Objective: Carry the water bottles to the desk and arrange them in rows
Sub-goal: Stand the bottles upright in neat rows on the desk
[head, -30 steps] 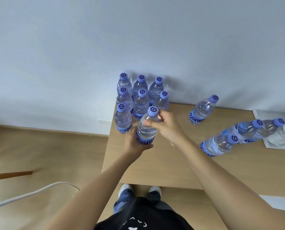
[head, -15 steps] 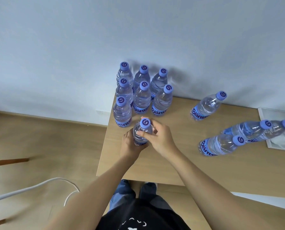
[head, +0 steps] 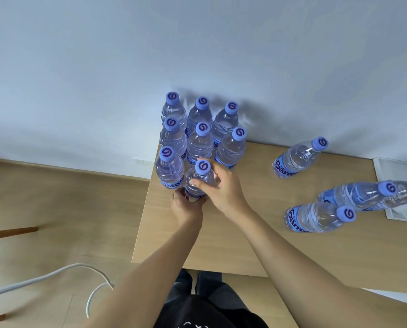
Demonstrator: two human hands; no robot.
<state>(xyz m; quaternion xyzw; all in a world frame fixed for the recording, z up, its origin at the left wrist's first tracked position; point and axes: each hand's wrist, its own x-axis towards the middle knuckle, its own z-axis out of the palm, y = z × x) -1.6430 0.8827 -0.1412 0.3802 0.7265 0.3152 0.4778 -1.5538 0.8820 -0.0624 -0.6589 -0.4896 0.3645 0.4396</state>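
Both hands hold one bottle (head: 199,182) upright at the table's (head: 221,237) left end: left hand (head: 185,207) at its base, right hand (head: 219,188) with fingers curled round its shoulder. It is being seated in the front row beside the seven placed bottles (head: 199,140). Next, let go and fetch one of the loose bottles (head: 316,216) to the right.

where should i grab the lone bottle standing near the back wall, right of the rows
Grip the lone bottle round its clear ribbed body just above the blue label, coming from the front. It stands upright with open desk on every side, so fingers can wrap it freely.
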